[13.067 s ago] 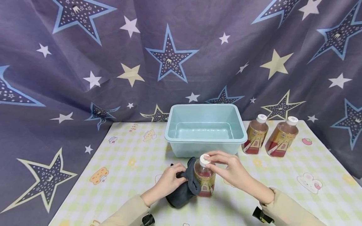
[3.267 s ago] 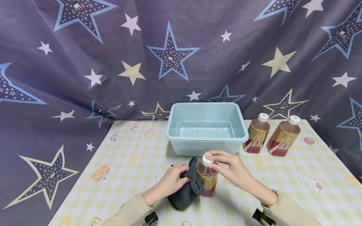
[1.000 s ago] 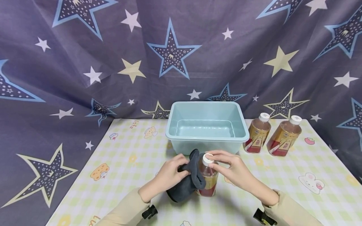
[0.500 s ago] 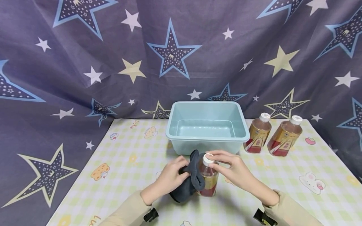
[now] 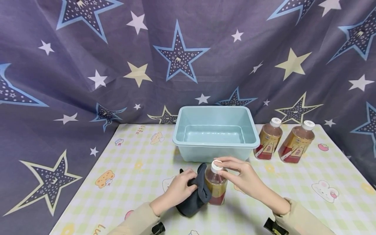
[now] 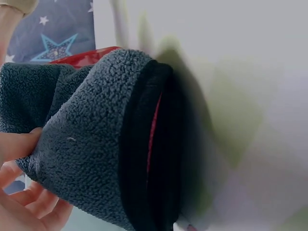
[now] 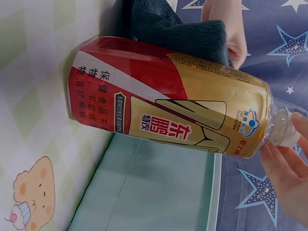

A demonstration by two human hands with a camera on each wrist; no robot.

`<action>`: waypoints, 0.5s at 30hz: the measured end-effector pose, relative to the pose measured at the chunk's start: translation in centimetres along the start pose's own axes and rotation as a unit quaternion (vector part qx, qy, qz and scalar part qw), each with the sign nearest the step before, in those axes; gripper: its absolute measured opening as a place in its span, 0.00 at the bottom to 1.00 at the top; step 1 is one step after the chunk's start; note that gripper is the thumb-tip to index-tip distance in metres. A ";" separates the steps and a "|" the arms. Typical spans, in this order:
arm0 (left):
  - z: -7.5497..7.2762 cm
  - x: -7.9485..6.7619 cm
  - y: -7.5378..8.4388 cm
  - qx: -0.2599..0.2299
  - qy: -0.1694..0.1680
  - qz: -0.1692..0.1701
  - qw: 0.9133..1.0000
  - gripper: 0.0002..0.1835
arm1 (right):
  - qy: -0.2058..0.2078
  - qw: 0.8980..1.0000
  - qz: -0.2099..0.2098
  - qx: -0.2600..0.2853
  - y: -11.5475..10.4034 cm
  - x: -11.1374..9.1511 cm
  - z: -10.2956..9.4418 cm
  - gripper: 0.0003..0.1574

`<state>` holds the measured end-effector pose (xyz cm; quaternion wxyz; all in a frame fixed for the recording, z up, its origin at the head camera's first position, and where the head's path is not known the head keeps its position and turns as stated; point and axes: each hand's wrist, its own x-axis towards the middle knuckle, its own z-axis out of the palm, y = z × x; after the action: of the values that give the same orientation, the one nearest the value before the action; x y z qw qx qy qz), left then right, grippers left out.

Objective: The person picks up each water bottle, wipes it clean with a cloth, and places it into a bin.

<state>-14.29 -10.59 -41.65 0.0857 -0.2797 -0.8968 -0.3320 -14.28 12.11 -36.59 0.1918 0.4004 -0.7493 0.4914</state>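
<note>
Checked tablecloth (image 5: pixel 132 182) beneath, the left grip (image 5: pixel 180 187) pinches dark cloth (image 5: pixel 191 203) and the right grip (image 5: pixel 241 173) a bottle cap (image 5: pixel 215 167).

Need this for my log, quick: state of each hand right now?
Left hand: holding the dark cloth.
Right hand: pinching the white cap of a bottle.
</note>
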 end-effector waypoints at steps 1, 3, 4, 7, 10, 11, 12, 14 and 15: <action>0.1 0.0 -0.1 0.003 -0.004 -0.002 1.000 0.07 | 0.000 1.000 0.000 0.000 0.0 0.0 0.0 0.20; 0.3 0.0 -0.2 0.009 -0.012 -0.007 1.000 0.08 | 0.000 1.000 0.000 -0.002 0.0 0.0 0.0 0.20; 0.4 0.1 -0.3 0.011 -0.016 -0.009 1.000 0.08 | 0.000 1.000 0.000 -0.003 0.0 0.0 0.0 0.19; 0.6 0.1 -0.5 0.017 -0.029 -0.013 0.999 0.08 | 0.000 1.000 0.001 -0.004 -0.1 0.0 0.0 0.19; 1.0 0.0 -0.9 0.023 -0.040 -0.019 0.999 0.08 | -0.003 1.000 0.003 -0.003 -0.1 0.0 -0.1 0.19; 1.1 0.0 -1.0 0.026 -0.044 -0.020 0.998 0.08 | -0.003 1.000 0.002 -0.003 -0.1 0.0 -0.1 0.19; 1.2 0.0 -1.0 0.029 -0.049 -0.023 0.998 0.08 | -0.003 1.000 0.002 -0.003 -0.1 0.0 0.0 0.19; 1.5 -0.1 -1.3 0.036 -0.055 -0.029 0.997 0.08 | -0.003 1.000 0.001 -0.002 -0.1 0.0 0.0 0.19; 1.6 -0.1 -1.4 0.041 -0.058 -0.032 0.997 0.08 | -0.002 1.000 0.000 -0.001 -0.1 0.0 0.0 0.19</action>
<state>-14.91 -10.43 -43.67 0.0346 -0.2661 -0.9215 -0.2809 -14.22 12.09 -36.54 0.1907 0.4013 -0.7505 0.4893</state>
